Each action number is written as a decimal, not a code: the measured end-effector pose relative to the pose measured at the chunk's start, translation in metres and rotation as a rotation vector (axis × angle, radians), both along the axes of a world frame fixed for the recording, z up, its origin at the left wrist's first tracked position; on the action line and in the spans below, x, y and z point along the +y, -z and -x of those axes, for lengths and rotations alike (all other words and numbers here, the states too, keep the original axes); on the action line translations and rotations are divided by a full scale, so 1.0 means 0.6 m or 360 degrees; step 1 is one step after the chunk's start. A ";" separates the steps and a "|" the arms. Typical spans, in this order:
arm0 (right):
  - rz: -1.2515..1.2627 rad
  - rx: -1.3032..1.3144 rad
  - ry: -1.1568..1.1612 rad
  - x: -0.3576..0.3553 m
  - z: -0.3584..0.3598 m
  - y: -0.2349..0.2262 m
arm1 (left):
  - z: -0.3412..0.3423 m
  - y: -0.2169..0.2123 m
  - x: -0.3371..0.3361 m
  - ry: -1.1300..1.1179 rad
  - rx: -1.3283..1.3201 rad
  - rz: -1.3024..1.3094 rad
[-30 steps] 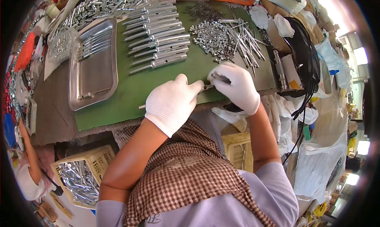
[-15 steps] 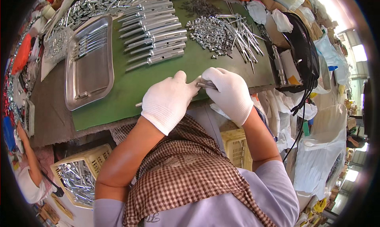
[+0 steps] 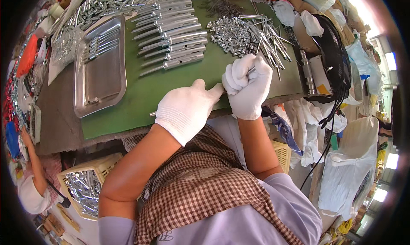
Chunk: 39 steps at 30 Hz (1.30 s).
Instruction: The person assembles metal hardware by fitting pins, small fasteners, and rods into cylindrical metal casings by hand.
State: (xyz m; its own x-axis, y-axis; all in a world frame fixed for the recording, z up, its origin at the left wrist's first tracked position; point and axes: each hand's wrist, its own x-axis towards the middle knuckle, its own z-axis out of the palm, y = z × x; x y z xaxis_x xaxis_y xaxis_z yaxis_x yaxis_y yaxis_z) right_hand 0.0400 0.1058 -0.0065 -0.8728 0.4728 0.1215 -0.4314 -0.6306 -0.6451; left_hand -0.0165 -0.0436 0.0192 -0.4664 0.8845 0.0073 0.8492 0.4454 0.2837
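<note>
Both my hands wear white knit gloves at the near edge of a green mat [image 3: 141, 104]. My left hand [image 3: 185, 106] is closed around a metal rod [image 3: 153, 113]; its thin end sticks out by the wrist, and the rest is hidden. Just right of it, my right hand [image 3: 250, 89] is curled into a fist, and whatever is in its fingers is hidden. Beyond the hands lie a row of silver tubes with thin rods [image 3: 183, 62], a heap of small shiny metal parts [image 3: 232, 36] and a bundle of long thin pins [image 3: 271, 44].
Left on the table stands a steel tray [image 3: 100, 80] with several thin rods. Loose metal pieces [image 3: 111, 7] cover the back left; small dark parts [image 3: 220, 7] lie at the back. A black mesh bag [image 3: 337, 52] hangs right. Below the table, a yellow crate [image 3: 109, 166] holds metal parts.
My right hand has turned upward into a fist and moved slightly away from me and right. The tube end seen between my hands is now hidden. My left hand keeps its grip.
</note>
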 end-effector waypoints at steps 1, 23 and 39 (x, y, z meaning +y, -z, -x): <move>-0.0143 -0.0097 0.0053 -0.004 0.000 -0.002 | 0.000 0.001 0.000 0.0026 0.0029 -0.0029; 0.0021 0.0001 0.0156 0.004 0.007 0.010 | 0.001 0.028 0.017 0.0034 0.0181 -0.0150; -0.1040 -0.0742 0.0696 -0.007 -0.097 -0.009 | -0.029 0.003 0.005 0.0005 0.0143 -0.0269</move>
